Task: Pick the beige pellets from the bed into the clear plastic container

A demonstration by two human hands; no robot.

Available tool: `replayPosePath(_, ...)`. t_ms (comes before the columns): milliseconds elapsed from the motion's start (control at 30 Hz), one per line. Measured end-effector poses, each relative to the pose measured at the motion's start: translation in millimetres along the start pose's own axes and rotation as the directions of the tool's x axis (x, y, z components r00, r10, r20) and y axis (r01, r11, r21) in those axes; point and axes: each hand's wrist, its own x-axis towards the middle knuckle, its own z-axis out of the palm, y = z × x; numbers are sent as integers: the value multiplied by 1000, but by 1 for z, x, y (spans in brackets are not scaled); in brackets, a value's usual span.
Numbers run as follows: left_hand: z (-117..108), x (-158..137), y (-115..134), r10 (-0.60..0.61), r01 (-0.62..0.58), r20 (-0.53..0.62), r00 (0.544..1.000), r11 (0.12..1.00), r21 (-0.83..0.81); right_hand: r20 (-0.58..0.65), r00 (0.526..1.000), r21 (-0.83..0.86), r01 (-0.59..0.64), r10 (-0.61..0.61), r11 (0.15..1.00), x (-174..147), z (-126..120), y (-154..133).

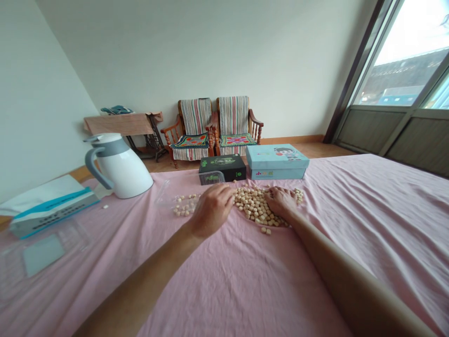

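A heap of small, beige, rounded cube-shaped pieces (257, 203) lies spread on the pink tablecloth. At its left edge is my left hand (214, 206), fingers bent and drawn together; whatever they may hold is hidden. Resting on the heap's right side, my right hand (281, 201) has its fingers somewhat apart, touching the pieces, with nothing visibly gripped. Left of my left hand, a clear plastic tray (164, 194) contains several of the same pieces (187, 205). Two pieces (265, 230) sit just in front of the heap.
Behind the heap stand a black box (228, 166) and a light blue box (277, 162). A white jug (124, 171) and a tissue pack (56, 210) are at the left, with another clear plastic container (45, 252) nearer me. Two wooden armchairs (194, 121) stand by the wall.
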Motion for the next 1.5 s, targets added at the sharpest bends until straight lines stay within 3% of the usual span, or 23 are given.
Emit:
replayPosePath(67, 19, -3, 13, 42, -29, 131, 990, 994, -103, 0, 1000, -1, 6, -6, 1000, 0, 0, 0)
replayPosePath(167, 47, -6, 23, -3, 37, 247, 969, 991, -132, -1, 1000, -2, 9, -9, 1000, 0, 0, 0)
replayPosePath(300, 71, -5, 25, -78, 98, 285, 955, 993, -59, -10, 1000, 2, 21, -21, 1000, -2, 0, 0)
replayPosePath(433, 75, -6, 29, -85, 102, 291, 953, 994, -45, -25, 999, 3, 30, -29, 1000, -3, -1, 0)
replayPosePath(567, 60, -5, 34, -61, 76, 236, 970, 996, -54, -17, 1000, 0, 7, -7, 1000, -2, -1, 0)
replayPosePath(700, 24, 4, 21, -70, 67, 87, 994, 997, 31, -8, 1000, 4, 28, -28, 1000, -2, -3, -1)
replayPosePath(867, -17, 14, -20, -203, 220, -97, 974, 952, 213, 6, 1000, 2, 12, -12, 1000, -3, -5, -2)
replayPosePath(1000, -24, 13, -34, -238, 282, -202, 950, 931, 230, 17, 1000, -4, 6, -6, 1000, -3, -5, -3)
replayPosePath(1100, -16, 11, -20, -165, 190, -214, 963, 976, 104, 15, 1000, -3, 2, -2, 1000, -2, -4, -2)
replayPosePath(1233, 8, 8, 7, -101, 96, -70, 992, 993, -71, 14, 1000, -3, 13, -13, 1000, -2, -4, -2)
replayPosePath(1500, 58, 8, 17, -99, 126, 103, 990, 945, -302, 11, 1000, 6, -7, 7, 1000, -3, -6, -3)
